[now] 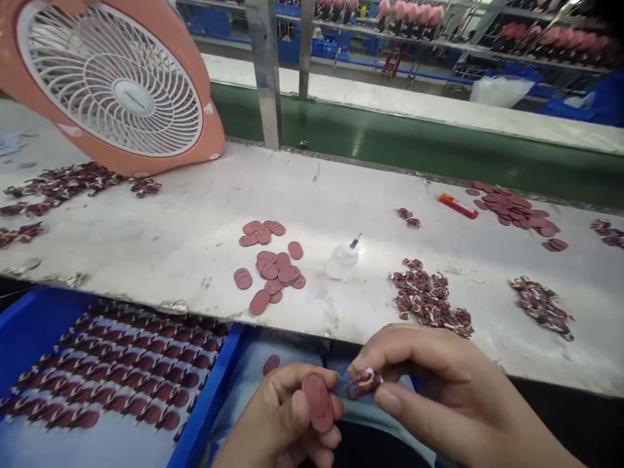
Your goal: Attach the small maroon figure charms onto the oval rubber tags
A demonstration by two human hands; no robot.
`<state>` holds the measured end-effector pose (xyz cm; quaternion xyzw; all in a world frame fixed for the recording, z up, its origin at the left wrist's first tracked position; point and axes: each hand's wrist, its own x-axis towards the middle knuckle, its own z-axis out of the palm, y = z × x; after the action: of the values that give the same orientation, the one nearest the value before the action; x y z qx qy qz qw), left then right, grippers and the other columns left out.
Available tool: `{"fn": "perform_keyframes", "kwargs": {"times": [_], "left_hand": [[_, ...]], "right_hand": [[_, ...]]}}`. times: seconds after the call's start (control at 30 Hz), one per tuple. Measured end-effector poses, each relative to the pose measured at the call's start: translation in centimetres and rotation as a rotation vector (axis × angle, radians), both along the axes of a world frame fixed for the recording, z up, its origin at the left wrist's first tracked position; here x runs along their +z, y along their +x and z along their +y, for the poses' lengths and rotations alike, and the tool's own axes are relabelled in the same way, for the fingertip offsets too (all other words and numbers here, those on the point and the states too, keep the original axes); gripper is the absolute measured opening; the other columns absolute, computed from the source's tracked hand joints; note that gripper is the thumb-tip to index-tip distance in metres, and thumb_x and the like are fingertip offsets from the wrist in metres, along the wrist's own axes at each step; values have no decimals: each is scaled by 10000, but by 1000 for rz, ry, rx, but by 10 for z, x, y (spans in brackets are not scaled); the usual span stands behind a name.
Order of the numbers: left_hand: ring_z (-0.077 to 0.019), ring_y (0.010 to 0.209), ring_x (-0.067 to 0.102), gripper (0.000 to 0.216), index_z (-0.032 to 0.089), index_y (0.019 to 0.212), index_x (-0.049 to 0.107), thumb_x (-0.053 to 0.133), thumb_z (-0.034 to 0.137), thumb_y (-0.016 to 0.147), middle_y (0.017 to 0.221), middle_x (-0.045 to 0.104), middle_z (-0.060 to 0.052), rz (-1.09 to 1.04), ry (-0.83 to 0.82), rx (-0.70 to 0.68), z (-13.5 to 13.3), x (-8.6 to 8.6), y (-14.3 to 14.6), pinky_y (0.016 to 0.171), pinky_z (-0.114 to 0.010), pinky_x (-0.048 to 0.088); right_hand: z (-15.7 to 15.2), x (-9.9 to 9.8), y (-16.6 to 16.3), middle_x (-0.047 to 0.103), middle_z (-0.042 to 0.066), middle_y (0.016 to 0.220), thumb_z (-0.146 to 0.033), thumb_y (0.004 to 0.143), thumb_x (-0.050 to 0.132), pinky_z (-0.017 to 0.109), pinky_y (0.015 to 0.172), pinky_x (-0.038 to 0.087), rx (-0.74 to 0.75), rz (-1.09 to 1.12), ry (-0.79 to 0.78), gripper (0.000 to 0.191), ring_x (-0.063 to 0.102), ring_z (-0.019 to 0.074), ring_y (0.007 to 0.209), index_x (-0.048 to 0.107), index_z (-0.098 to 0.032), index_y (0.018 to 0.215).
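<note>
My left hand [283, 416] is closed on a flat dark-red oval sole piece [318, 402], pinched between thumb and fingers below the table's front edge. My right hand [429, 383] is closed on a small dark-red strap piece [363, 383], held right beside the oval. Both hands are over my lap. On the white table [195, 221] ahead lie several loose oval pieces [270, 266] and a heap of small strap pieces [429, 299]. A small clear glue bottle [342, 259] lies between them.
A blue tray [29, 325] at lower left holds rows of finished dark-red pieces. An orange fan [112, 81] stands at the back left. More strap heaps [541, 302], an oval pile [511, 211], a red lighter [458, 206] and a green conveyor belt [390, 140] lie beyond.
</note>
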<state>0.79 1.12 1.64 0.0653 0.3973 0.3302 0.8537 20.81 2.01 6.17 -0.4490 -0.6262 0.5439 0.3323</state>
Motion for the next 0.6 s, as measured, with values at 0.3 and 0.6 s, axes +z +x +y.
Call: {"fn": "perform_keyframes", "kwargs": {"times": [0.3, 0.6], "left_hand": [[-61, 521, 618, 310, 154, 700, 766, 868, 419, 576, 592, 677, 20, -88, 43, -22, -7, -4, -2, 474, -132, 514], [-73, 537, 629, 317, 149, 678, 751, 879, 411, 554, 586, 678, 22, -79, 24, 6, -8, -4, -2, 485, -149, 521]], "right_hand": [[3, -4, -15, 689, -50, 834, -84, 889, 645, 135, 699, 488, 121, -108, 198, 242, 637, 69, 734, 683, -274, 1033], [3, -2, -14, 711, -60, 832, -75, 884, 640, 137, 726, 503, 166, -202, 285, 252, 658, 83, 759, 666, -277, 1032]]}}
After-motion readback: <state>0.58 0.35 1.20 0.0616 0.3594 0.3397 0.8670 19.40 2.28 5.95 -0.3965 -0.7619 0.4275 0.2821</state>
